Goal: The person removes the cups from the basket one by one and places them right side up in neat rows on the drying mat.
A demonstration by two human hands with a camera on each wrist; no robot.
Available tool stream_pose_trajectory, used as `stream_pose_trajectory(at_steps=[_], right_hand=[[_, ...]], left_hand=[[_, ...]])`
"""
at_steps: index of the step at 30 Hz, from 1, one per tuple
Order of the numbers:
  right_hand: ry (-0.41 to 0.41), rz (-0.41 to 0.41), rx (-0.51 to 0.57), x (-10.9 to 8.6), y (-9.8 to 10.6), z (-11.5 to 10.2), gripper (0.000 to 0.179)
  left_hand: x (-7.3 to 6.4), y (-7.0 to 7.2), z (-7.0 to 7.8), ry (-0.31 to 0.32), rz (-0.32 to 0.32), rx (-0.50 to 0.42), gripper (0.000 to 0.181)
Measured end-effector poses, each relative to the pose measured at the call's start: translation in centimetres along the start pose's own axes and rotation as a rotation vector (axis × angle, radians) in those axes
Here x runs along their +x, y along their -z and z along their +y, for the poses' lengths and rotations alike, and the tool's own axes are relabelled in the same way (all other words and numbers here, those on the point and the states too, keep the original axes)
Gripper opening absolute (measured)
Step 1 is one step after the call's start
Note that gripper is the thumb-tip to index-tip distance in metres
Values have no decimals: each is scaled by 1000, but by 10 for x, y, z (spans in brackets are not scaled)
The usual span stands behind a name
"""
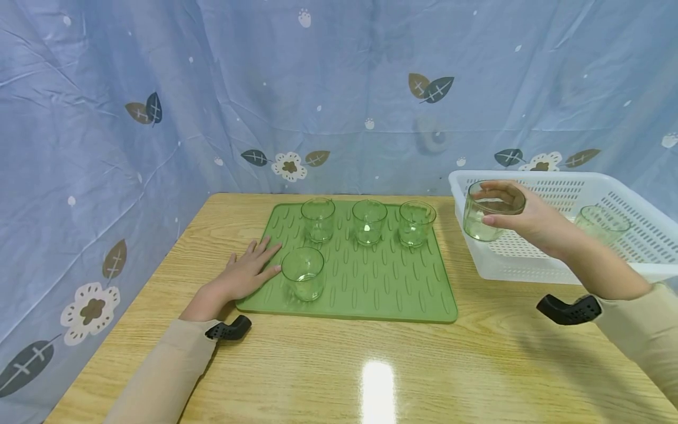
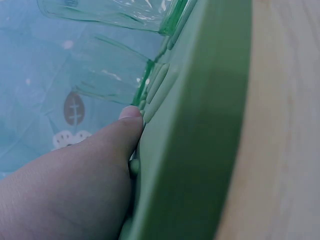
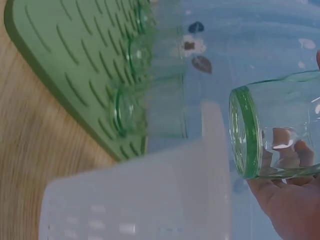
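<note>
- Backdrop: a blue cloth (image 1: 339,88) printed with leaves and flowers hangs behind and to the left of the green mat.
- Surface: a wooden table (image 1: 371,365) carries the green mat (image 1: 392,282), a ribbed drying mat lying flat at the table's middle.
- Left hand (image 1: 246,274): rests palm down at the left edge of the green mat, fingers straight and spread, fingertips lying on the mat's surface. It grips nothing. The left wrist view shows a fingertip (image 2: 131,114) pressed against the mat's ribs.
- Front glass (image 1: 303,273): stands upright on the green mat, near its front left corner, just beside the left hand's fingertips; contact cannot be confirmed.
- Back row: three glasses stand upright along the far edge of the green mat, well apart from one another, namely left glass (image 1: 318,219), middle glass (image 1: 369,221) and right glass (image 1: 416,224).
- Basket (image 1: 535,265): white, perforated, standing on the table immediately right of the green mat.
- Held glass (image 1: 489,217): lifted clear above the basket's left end, right of the green mat, roughly upright in the head view.
- Right hand (image 1: 535,221): fingers and thumb curled round the held glass, gripping it by the rim and side.
- Basket glass (image 1: 601,227): lies inside the basket, farther right of the green mat, partly hidden by the right forearm.
</note>
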State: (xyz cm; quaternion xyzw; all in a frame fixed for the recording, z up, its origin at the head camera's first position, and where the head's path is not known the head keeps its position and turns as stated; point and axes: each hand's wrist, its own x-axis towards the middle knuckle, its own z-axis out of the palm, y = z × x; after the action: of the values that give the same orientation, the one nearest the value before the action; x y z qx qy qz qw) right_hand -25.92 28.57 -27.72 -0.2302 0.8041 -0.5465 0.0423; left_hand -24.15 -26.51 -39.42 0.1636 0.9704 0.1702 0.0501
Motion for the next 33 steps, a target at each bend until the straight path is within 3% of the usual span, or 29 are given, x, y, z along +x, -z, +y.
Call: stream_pose_trajectory(at_steps=[15, 24, 33], right_hand=[[109, -63, 151, 8, -46, -7, 52], [73, -64, 98, 8, -75, -14, 55], [71, -106, 126, 10, -99, -11, 62]], left_hand=[[0, -1, 0, 3, 0, 5, 70], [1, -1, -1, 3, 4, 7, 70], [0, -1, 1, 7, 3, 11, 69]])
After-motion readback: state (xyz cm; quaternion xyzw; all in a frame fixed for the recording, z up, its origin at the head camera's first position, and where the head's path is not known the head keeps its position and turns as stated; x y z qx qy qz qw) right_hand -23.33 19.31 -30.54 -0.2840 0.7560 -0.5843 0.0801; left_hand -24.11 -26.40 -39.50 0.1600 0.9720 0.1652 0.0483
